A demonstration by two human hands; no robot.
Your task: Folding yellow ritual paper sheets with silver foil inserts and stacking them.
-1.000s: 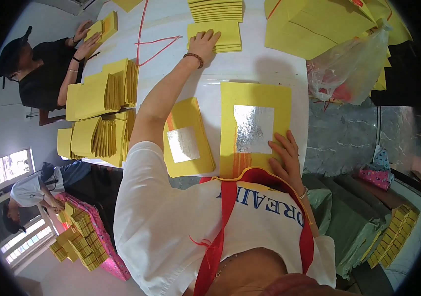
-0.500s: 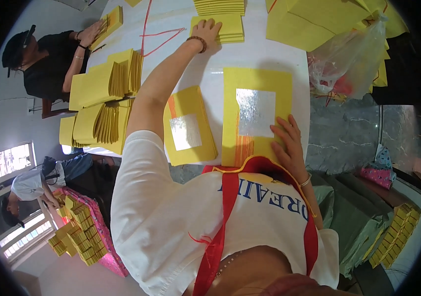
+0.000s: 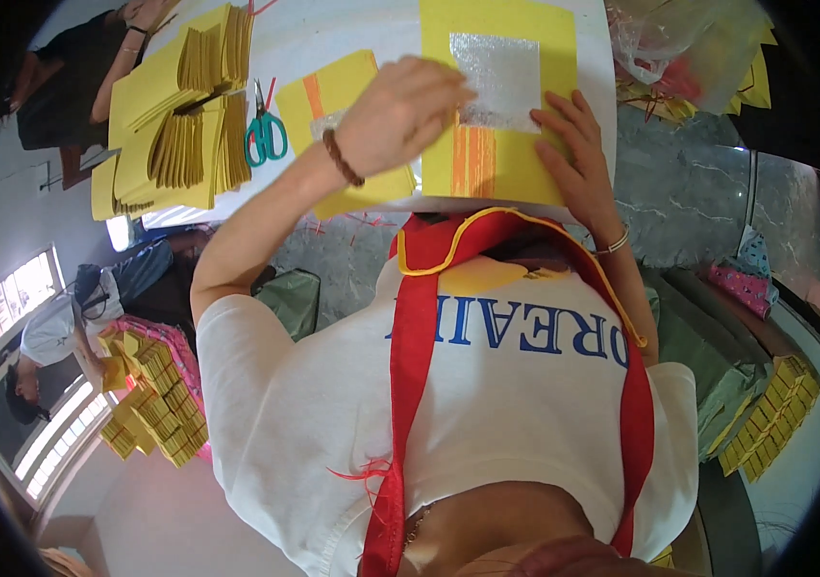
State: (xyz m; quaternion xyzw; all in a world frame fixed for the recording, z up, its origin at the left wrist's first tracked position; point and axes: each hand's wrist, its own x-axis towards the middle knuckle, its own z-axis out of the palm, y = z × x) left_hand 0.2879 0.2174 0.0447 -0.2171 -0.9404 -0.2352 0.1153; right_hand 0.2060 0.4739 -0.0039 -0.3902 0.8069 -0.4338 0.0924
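A large yellow paper sheet [image 3: 434, 163] lies in front of me, with a silver foil square [image 3: 501, 77] and an orange striped patch [image 3: 474, 162] on it. My right hand [image 3: 578, 159] rests at its right edge, fingers stretched and spread, fingertips by the foil's lower right corner. My left hand [image 3: 405, 115] hovers over the foil's left edge, fingers curled together; whatever they may hold is hidden. Under that forearm is a smaller yellow paper stack [image 3: 338, 77] with an orange strip and a foil patch, partly covered.
Left of the smaller stack lie green-handled scissors [image 3: 265, 135]. Folded yellow paper bundles [image 3: 174, 144] stand at the table's left. A clear plastic bag [image 3: 665, 43] sits at the right. One co-worker [image 3: 69, 82] is at the far left; another person [image 3: 54, 322] is behind, near yellow bundles [image 3: 160, 394].
My left hand has come back from the far yellow stack to the foil's left edge. The view has shifted, bringing scissors into sight. My right hand stays at the sheet's right edge.
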